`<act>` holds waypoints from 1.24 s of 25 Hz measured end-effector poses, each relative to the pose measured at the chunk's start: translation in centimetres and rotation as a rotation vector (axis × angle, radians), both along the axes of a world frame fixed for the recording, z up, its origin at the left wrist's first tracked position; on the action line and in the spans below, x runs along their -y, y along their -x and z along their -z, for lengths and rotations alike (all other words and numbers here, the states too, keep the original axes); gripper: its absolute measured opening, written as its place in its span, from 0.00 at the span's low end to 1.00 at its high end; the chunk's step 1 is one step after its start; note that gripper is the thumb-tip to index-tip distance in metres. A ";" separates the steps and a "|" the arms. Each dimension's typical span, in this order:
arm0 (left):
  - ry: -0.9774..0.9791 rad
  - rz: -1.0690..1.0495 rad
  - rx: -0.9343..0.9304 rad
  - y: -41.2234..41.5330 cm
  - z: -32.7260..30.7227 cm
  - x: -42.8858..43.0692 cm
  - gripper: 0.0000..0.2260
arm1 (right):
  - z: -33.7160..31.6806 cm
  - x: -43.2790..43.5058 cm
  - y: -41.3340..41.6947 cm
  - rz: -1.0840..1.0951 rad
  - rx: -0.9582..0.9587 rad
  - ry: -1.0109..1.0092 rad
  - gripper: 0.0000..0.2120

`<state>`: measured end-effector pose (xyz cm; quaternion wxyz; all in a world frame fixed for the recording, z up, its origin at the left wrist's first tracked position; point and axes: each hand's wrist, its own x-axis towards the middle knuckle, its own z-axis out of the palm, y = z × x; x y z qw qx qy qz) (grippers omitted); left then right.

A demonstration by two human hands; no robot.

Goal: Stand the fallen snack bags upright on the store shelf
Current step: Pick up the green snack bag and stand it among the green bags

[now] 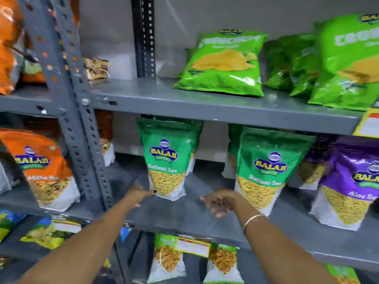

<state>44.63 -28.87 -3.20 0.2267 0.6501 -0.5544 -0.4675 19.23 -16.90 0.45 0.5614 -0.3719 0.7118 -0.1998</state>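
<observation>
A green Ratlami Sev bag [167, 158] stands upright on the grey middle shelf [184, 216]. My left hand [139, 194] reaches to its lower left corner, and a fingertip touches the bag's bottom edge. My right hand [220, 200] hovers just right of that bag, blurred, fingers spread, holding nothing. A second green Ratlami Sev bag [266, 169] stands upright to the right. A purple Aloo Sev bag [352, 181] stands further right. On the upper shelf a light green chips bag [225, 64] leans back.
More green chips bags [338, 62] crowd the upper shelf's right end. An orange snack bag [44, 171] stands on the left bay behind the perforated grey upright [82, 119]. Small bags [168, 261] stand on the lower shelf. A yellow price tag [369, 124] hangs at right.
</observation>
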 end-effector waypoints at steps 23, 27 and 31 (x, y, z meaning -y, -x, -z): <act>0.290 0.290 0.075 -3.7 -0.8 -4.8 0.22 | 0.5 -1.6 -11.6 0.253 -0.081 0.544 0.30; 0.263 0.290 0.089 -4.1 -1.0 -5.3 0.22 | 0.3 -2.4 -11.8 0.228 -0.088 0.525 0.30; 0.233 0.310 0.108 -4.2 -1.2 -5.6 0.23 | 0.2 -2.6 -11.9 0.208 -0.109 0.509 0.29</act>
